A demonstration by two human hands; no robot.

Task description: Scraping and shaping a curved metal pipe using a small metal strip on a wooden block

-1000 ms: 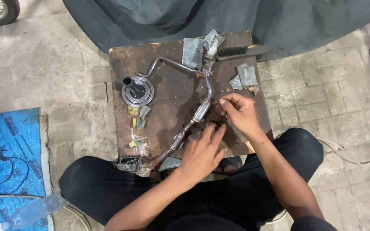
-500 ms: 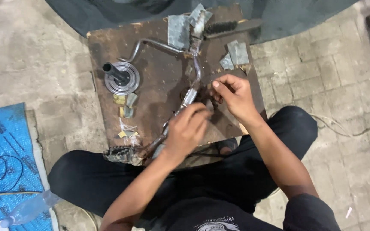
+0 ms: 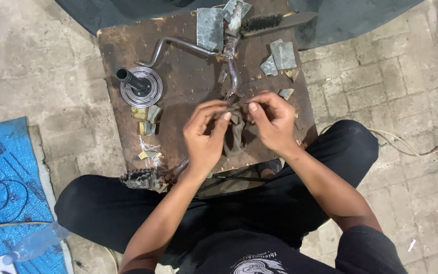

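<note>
A bent metal rod [image 3: 231,76] lies across a rusty brown work board [image 3: 178,66] in front of my knees. Both hands meet over the rod's middle. My left hand [image 3: 206,134] and my right hand [image 3: 275,122] each pinch an end of a grey cloth strip [image 3: 236,138], which sags between them at the rod. The stretch of rod beneath my hands is hidden. A toothed pedal [image 3: 140,178] sits at the rod's lower end, by the board's near edge.
A ribbed metal disc with a black peg [image 3: 140,87] stands on the board's left. Flat metal scraps [image 3: 282,53] and a wire brush [image 3: 267,22] lie at the far side. A blue mat [image 3: 1,182], a plastic bottle [image 3: 34,242] and a floor cable [image 3: 422,148] flank me.
My left hand has come up from the lower part of the rod to meet my right hand at its middle. Both now pinch the cloth strip.
</note>
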